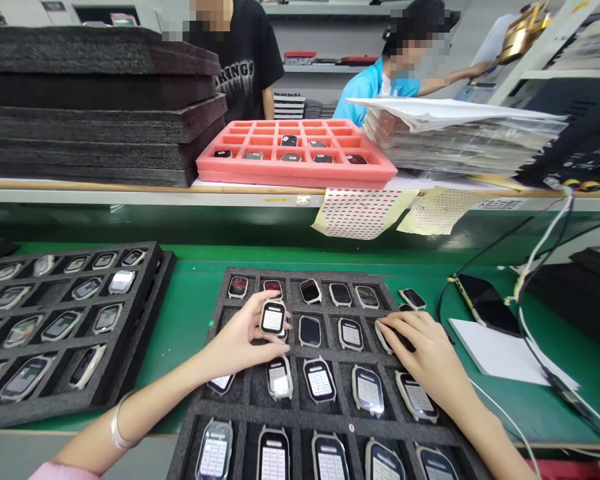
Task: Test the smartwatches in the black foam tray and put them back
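My left hand (247, 340) is closed around a strapless smartwatch (273, 317), its lit screen turned up over the black foam tray (294, 393). At the tray's right side, the fingers of my right hand (423, 340) are bent over another smartwatch (383, 337) in its compartment, gripping it by the edge. My fingers hide most of that one. More watch cases sit in the tray around both hands; several nearer ones have lit white screens, like the watch (319, 381) in the middle, while those in the far row look dark.
A second foam tray (130, 363) of watches lies at left. Two loose watches (413, 299) rest beyond my right hand, near a phone (485, 303), white paper (510, 353) and cables (525, 280). On the shelf stand black foam blocks (95, 123) and a pink tray (295, 175). Two people are behind.
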{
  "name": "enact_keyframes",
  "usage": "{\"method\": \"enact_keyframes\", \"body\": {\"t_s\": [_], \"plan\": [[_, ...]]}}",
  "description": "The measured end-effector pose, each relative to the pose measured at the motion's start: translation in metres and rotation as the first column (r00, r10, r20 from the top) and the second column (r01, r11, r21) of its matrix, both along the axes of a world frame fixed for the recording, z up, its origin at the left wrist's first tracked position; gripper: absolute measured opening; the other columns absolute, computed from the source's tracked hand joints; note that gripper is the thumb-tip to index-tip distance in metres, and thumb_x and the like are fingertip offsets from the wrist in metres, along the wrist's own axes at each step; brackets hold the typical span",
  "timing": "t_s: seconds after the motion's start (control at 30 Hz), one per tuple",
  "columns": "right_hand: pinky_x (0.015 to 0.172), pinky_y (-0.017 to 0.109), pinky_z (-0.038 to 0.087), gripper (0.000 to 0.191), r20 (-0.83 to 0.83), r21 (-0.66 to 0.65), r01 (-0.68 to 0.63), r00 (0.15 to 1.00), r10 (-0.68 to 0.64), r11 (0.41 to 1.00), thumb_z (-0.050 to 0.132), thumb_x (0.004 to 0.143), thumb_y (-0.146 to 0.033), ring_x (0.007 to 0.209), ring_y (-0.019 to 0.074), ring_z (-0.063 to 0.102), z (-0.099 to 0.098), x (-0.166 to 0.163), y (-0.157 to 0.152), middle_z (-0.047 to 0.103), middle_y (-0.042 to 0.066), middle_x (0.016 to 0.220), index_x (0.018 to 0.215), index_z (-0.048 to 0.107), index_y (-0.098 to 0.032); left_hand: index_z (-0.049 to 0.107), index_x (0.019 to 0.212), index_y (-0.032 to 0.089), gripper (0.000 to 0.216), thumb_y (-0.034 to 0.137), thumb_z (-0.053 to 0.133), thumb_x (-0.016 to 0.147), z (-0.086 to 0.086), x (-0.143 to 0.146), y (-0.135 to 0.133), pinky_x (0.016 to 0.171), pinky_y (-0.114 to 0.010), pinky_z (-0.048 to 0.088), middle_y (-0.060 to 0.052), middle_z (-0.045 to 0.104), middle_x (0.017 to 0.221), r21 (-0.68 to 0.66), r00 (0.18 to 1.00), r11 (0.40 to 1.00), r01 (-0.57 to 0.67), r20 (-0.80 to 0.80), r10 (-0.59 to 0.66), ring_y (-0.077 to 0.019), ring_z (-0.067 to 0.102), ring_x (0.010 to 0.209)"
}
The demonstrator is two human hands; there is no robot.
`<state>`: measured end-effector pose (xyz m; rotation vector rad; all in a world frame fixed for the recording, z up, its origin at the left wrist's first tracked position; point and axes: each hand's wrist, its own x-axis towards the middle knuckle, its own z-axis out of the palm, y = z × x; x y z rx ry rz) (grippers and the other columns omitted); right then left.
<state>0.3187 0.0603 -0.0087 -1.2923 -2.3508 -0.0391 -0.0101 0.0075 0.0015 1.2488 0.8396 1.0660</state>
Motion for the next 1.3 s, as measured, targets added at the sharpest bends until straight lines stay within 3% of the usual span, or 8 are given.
{"method": "enact_keyframes", "body": {"t_s": [0.1,0.23,0.4,0.6,0.87,1.07,1.2,1.3], "plan": [[0.077,0.043,0.043,0.033,0.031,0.033,0.036,0.999,-0.037,0.999,0.040,0.094,-0.039,0.085,0.0281,0.055,-0.003,0.000,-0.001,0.066,0.010,0.088,0.091,0.065,-0.017,0.033,0.135,0.026,0.059,0.020,0.062,0.083,-0.006,-0.022,-0.001,0.089,-0.038,0.053,-0.009,0.058,0.117,0.110,0.960,0.993,-0.048,-0.269,0.077,-0.0228,0.060,0.105],[0.077,0.041,0.043,0.030,-0.002,-0.018,0.053,0.999,-0.053,0.998,0.041,0.094,-0.036,0.083,0.0268,0.056,-0.006,0.000,-0.002,0.063,0.010,0.088,0.092,0.064,-0.017,0.038,0.134,0.026,0.052,0.027,0.059,0.086,-0.017,-0.055,-0.003,0.096,-0.043,0.048,-0.007,0.058,0.117,0.341,0.746,0.928,-0.148,-0.578,0.331,-0.0247,0.059,0.106],[0.079,0.039,0.044,0.025,-0.091,-0.104,0.074,0.992,-0.084,0.992,0.043,0.093,-0.034,0.087,0.0256,0.057,-0.006,-0.003,-0.008,0.062,0.008,0.087,0.088,0.062,-0.018,0.037,0.133,0.028,0.054,0.035,0.061,0.085,-0.026,-0.068,-0.009,0.077,-0.033,0.057,-0.004,0.054,0.117,0.209,0.808,0.963,-0.170,-0.529,0.258,-0.0175,0.064,0.084],[0.078,0.038,0.046,0.026,-0.121,-0.123,0.090,0.987,-0.105,0.988,0.045,0.092,-0.035,0.085,0.0253,0.059,-0.007,-0.002,-0.031,0.061,0.010,0.087,0.089,0.063,-0.017,0.050,0.120,0.024,0.045,0.036,0.068,0.081,-0.031,-0.065,-0.027,0.078,-0.033,0.056,-0.002,0.060,0.100,0.230,0.774,0.963,-0.142,-0.580,0.253,-0.0174,0.062,0.081],[0.076,0.037,0.049,0.032,-0.141,-0.324,0.055,0.984,-0.105,0.944,0.051,0.088,-0.044,0.087,0.0250,0.060,0.003,0.014,-0.042,0.057,0.009,0.094,0.100,0.066,-0.019,0.054,0.115,0.019,0.049,0.048,0.068,0.078,-0.012,-0.071,-0.023,0.092,-0.046,0.047,-0.012,0.052,0.118,0.471,0.494,0.869,0.151,-0.798,0.346,-0.0300,0.050,0.111],[0.076,0.034,0.048,0.020,-0.186,-0.441,0.002,0.978,-0.094,0.897,0.056,0.087,-0.041,0.086,0.0227,0.059,0.024,0.008,-0.052,0.056,0.006,0.093,0.088,0.064,-0.022,0.054,0.112,0.015,0.029,0.037,0.048,0.094,0.027,-0.022,0.001,0.091,-0.043,0.045,-0.011,0.057,0.111,0.504,0.423,0.775,0.382,-0.841,0.338,-0.0263,0.050,0.103],[0.095,0.037,0.040,0.015,-0.342,-0.504,-0.066,0.931,-0.129,0.861,0.054,0.091,-0.036,0.113,0.0247,0.054,0.031,0.000,-0.065,0.059,0.008,0.113,0.086,0.057,-0.022,0.060,0.096,0.014,0.020,0.028,0.046,0.095,0.028,0.037,0.004,0.086,-0.044,0.047,-0.009,0.061,0.097,0.408,0.301,0.726,0.553,-0.911,0.282,-0.0269,0.054,0.094],[0.086,0.035,0.047,0.019,-0.567,-0.544,-0.104,0.777,-0.274,0.833,0.053,0.091,-0.041,0.100,0.0227,0.062,0.031,-0.001,-0.067,0.066,0.007,0.102,0.089,0.053,-0.021,0.062,0.088,0.013,0.018,0.021,0.046,0.094,0.020,0.063,0.003,0.084,-0.043,0.048,-0.010,0.063,0.091,0.324,0.200,0.760,0.564,-0.946,0.255,-0.0272,0.058,0.090]]}}
